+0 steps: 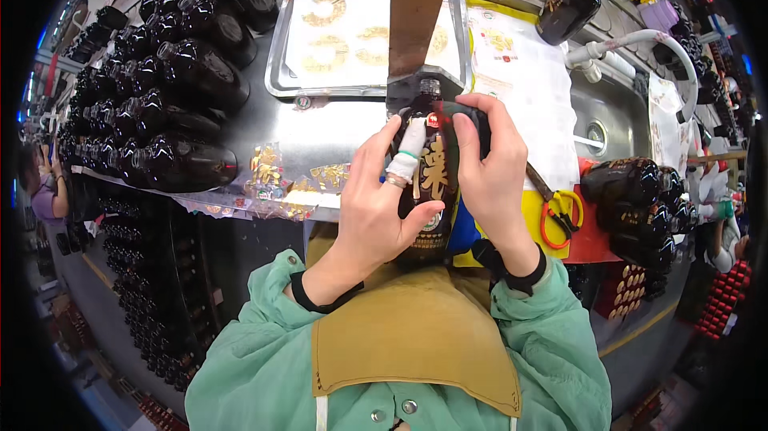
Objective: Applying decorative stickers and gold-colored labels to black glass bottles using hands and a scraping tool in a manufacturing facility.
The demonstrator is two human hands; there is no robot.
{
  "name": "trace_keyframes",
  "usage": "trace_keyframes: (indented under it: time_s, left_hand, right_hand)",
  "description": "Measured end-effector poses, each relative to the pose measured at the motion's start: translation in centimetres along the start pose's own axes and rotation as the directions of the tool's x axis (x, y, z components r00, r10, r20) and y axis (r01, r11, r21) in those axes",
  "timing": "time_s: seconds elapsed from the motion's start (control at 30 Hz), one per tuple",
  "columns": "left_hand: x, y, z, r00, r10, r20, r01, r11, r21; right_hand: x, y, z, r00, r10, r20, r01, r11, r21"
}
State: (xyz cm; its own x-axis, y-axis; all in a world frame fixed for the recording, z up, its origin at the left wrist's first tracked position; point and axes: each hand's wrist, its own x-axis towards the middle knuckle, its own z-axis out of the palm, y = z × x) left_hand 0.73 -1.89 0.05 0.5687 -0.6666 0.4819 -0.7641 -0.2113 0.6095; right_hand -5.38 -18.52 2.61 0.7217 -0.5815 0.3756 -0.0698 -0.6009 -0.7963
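Here, a dark bottle (436,160) sits at the edge of the table (324,125). The left hand (376,205) lays loosely spread fingers on it; the right hand (494,168) curls thumb and fingers around a dark object (478,120) beside it.

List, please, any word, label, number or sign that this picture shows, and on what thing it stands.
I copy no wording, only tell its place.
Dark bottle in front of the person: large gold character.
Red label near its neck: mark too small to read.
Bottle's lower part: small print, too small to read.
White sheet at right: red and gold print, too small to read.
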Motion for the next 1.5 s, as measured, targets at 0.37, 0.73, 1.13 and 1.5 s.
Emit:
trace_keyframes:
  time_s: [0.37, 0.73, 1.13, 1.5]
  left_hand:
    - [-0.1, -0.2, 0.2, 0.999, -0.031, -0.011, 0.031, 0.999, -0.038]
    - [0.7, -1.4, -0.2, 0.994, -0.11, -0.028, 0.096, 0.948, -0.304]
    - [0.5, -1.5, -0.3, 0.993, 0.09, 0.072, -0.089, 0.996, -0.02]
    - [-1.5, -3.6, -1.5, 0.995, -0.067, -0.073, 0.065, 0.997, -0.032]
  right_hand:
    - [1.0, 2.6, -0.9, 0.99, -0.024, -0.139, 0.007, 0.992, -0.127]
    - [5.9, -0.4, -2.8, 0.892, -0.288, 0.35, 0.271, 0.958, 0.096]
    - [8.0, 0.9, -0.5, 0.824, -0.43, 0.369, 0.518, 0.835, -0.185]
    - [2.7, -1.8, -3.3, 0.579, -0.712, 0.399, 0.805, 0.575, -0.142]
